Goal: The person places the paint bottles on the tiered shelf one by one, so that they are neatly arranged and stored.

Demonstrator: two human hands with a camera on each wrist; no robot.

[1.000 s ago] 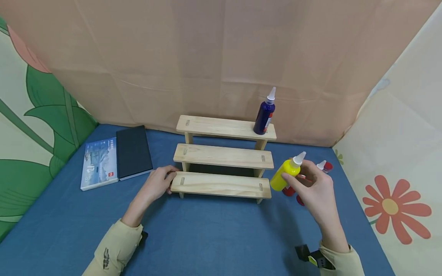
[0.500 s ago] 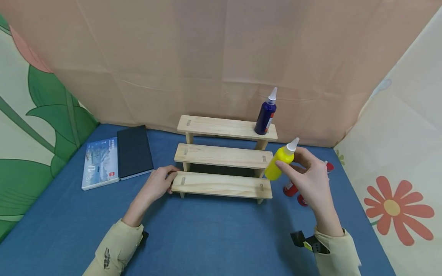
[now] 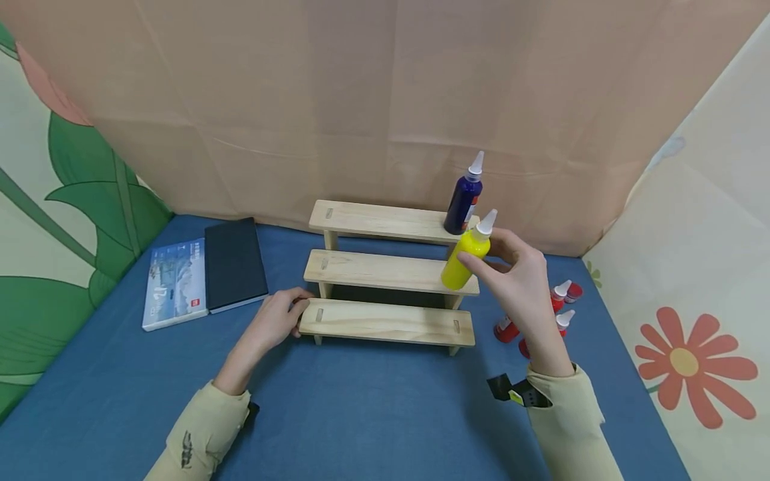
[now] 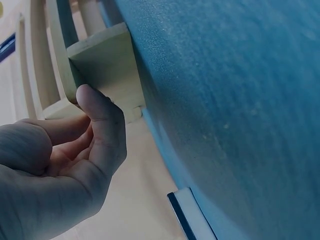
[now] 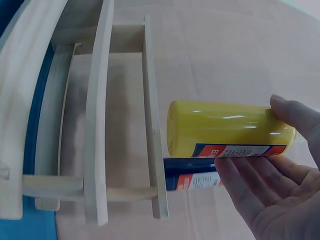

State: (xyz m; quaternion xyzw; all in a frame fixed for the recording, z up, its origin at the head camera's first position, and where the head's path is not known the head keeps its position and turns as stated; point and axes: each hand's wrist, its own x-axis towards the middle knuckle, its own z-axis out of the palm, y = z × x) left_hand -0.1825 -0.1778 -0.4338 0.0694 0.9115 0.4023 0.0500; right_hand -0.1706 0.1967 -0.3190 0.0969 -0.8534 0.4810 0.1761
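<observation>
1. Head view: the right hand [image 3: 520,277] has its fingers curled round a yellow squeeze bottle [image 3: 464,257] with a white nozzle, tilted, its base over the right end of the middle step of a three-step wooden riser [image 3: 388,272]; whether the base touches the step cannot be told. Just beyond those fingers a dark blue squeeze bottle [image 3: 463,200] stands upright on the top step. Below and to the right of the right hand, red squeeze bottles [image 3: 562,314] lie on the blue table cover [image 3: 361,414]. The left hand [image 3: 277,321] rests at the left end of the lowest step, fingers bent against the board's edge. Left of that hand lie a black notebook [image 3: 233,264] and, beside it, a pale blue box [image 3: 174,284].

2. Left wrist view: the left hand [image 4: 65,165] is loosely curled, thumb tip touching the edge of the wooden riser [image 4: 100,65]; the other fingers fold toward the palm and their grip on the board is hidden.

3. Right wrist view: the thumb and fingers [image 5: 250,185] pinch the yellow squeeze bottle [image 5: 225,130] near its nozzle end, its base pointing toward the wooden riser [image 5: 100,115]. The dark blue squeeze bottle [image 5: 192,180] shows just behind it.
</observation>
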